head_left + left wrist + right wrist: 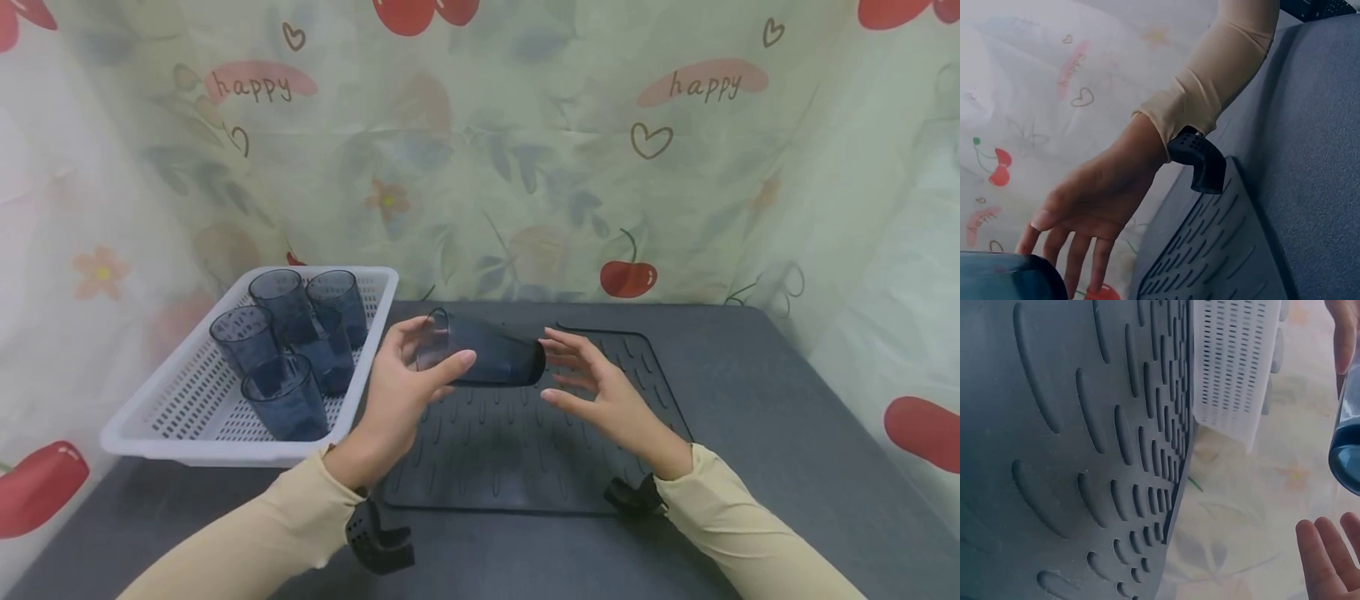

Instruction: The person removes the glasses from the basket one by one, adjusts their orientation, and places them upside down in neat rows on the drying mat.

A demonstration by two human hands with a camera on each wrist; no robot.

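My left hand grips a dark blue tinted drinking glass around its rim end, thumb in front. The glass lies on its side in the air, its thick base toward the right. Just off that base is my right hand, fingers spread and relaxed. A gap shows between the right fingertips and the glass in the right wrist view. In the left wrist view the right hand is behind the base of the glass. Below both hands lies a black ridged drying mat.
A white perforated basket stands at the left, with several more blue tinted glasses upright in it. The dark grey table extends to the right of the mat. Patterned curtains enclose the back and sides.
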